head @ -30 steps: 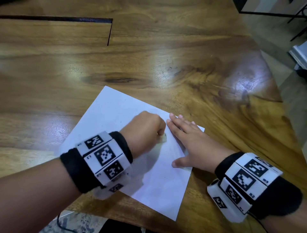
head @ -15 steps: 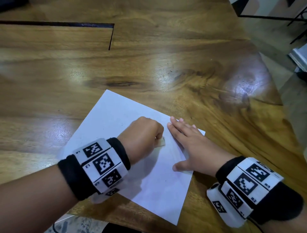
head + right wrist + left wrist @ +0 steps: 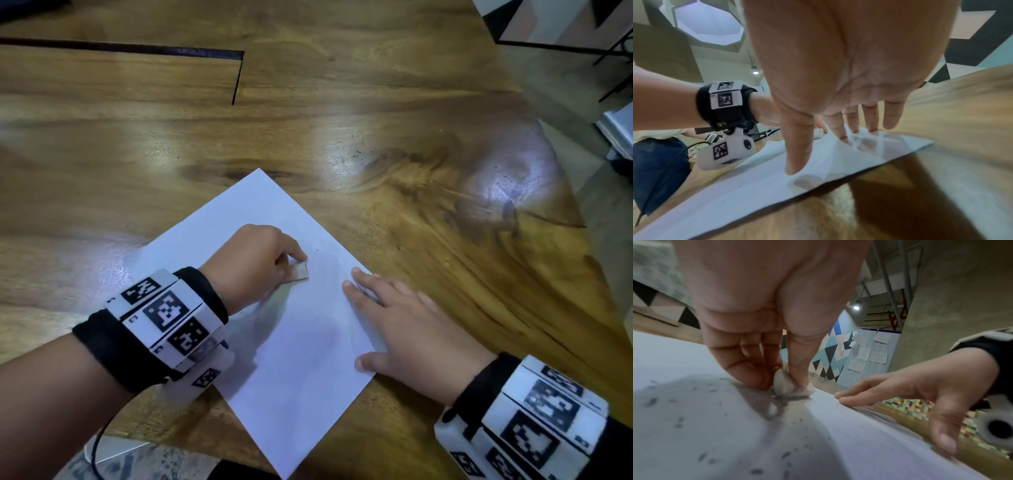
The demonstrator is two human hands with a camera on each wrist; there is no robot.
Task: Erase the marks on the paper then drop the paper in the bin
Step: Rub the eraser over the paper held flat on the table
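A white sheet of paper [image 3: 301,370] lies at an angle on the wooden table [image 3: 376,102]. My left hand [image 3: 260,263] pinches a small pale eraser [image 3: 298,273] and holds it down on the sheet near its middle. The left wrist view shows the eraser [image 3: 786,387] between thumb and fingers, with dark eraser crumbs [image 3: 705,456] scattered over the paper [image 3: 849,434]. My right hand [image 3: 404,329] lies flat with straight fingers on the paper's right edge, pinning it. In the right wrist view its fingertips [image 3: 844,138] press the paper [image 3: 756,186]. No bin is in view.
The table's right edge [image 3: 582,212] drops to the floor close to my right hand. A dark slot [image 3: 236,78] is cut into the tabletop at the far left. Another person in dark trousers [image 3: 655,170] stands beyond the table.
My left hand has slid the eraser up and to the left across the sheet, away from my right fingers. The right hand stays flat on the paper's edge.
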